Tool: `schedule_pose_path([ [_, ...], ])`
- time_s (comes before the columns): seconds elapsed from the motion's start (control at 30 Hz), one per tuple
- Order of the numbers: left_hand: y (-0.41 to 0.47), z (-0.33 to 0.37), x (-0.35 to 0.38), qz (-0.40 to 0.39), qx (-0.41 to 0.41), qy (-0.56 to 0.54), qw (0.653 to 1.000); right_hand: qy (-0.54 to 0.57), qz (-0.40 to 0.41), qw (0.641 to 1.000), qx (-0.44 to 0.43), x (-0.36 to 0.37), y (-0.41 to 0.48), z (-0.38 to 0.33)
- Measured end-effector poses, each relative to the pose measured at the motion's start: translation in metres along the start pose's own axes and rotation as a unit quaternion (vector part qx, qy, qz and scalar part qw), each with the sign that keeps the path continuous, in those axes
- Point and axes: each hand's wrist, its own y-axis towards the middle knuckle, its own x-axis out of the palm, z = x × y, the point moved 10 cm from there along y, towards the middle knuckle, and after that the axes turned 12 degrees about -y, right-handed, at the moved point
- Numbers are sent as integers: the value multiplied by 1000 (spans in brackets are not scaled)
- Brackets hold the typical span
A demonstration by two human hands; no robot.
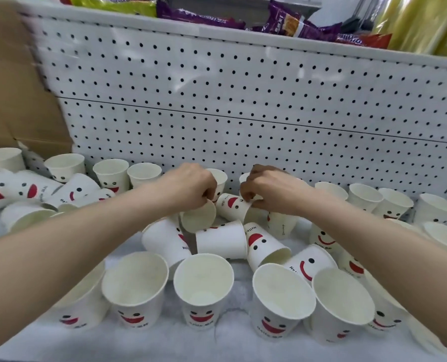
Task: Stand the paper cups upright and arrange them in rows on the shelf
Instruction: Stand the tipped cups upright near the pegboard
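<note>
Both of the person's arms reach in over the white shelf [217, 343], deep among the smiley-face paper cups. The left hand [191, 185] pinches the rim of a tipped cup [199, 218], its mouth turned toward us. The right hand [269, 190] pinches the rim of another cup lying on its side [231, 206]. Upright cups [204, 288] line the front edge, others stand along the pegboard back panel [243, 100], and a toppled heap lies between.

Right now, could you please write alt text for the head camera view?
Two bare hands reach into a jumble of smiley-face paper cups on a white shelf; the left hand pinches the rim of a tipped cup, the right hand another. Upright cups line the front and the pegboard.
</note>
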Motion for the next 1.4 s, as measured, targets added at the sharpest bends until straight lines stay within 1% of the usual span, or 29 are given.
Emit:
schedule_pose_path([
  [0.1, 1, -10, -19, 52, -12, -23, 998, 17, 37, 998, 41, -11, -4, 10],
  [0.2, 1, -22, -33, 78, -44, -58, 994, 75, 54, 991, 98, -21, -7, 24],
  [0.33, -6, -32, -34, 73, -84, -100, 989, 120, -11, 980, 156, -13, -6, 38],
  [0.47, -11, -36, -25, 60, -111, -108, 986, 145, -75, 970, 182, 4, -3, 40],
  [0.6, -14, -38, -22, 66, -122, -109, 984, 129, -82, 969, 195, 12, 0, 41],
  [0.8, -16, -40, -18, 68, -116, -104, 985, 125, -68, 971, 193, 7, -8, 43],
  [0.9, -15, -38, -17, 64, -113, -108, 986, 135, -31, 971, 194, -4, -17, 48],
  [0.97, -16, -31, -20, 70, -99, -107, 987, 149, -15, 974, 173, -13, -24, 46],
  [1.03, -21, -16, -25, 66, -64, -110, 990, 165, -26, 977, 136, -18, -31, 37],
  [1.13, -33, 5, -20, -3, -17, -116, 993, 185, -52, 977, 96, -16, -39, 24],
  [1.23, -42, 9, -11, -58, -7, -57, 997, 170, -80, 978, 94, -4, -42, 18],
  [1.3, -42, 7, -8, -62, -7, -26, 998, 159, -80, 979, 98, 0, -42, 15],
  [1.4, -38, 7, -7, -35, -4, -1, 999, 125, -70, 986, 83, -2, -43, 8],
])
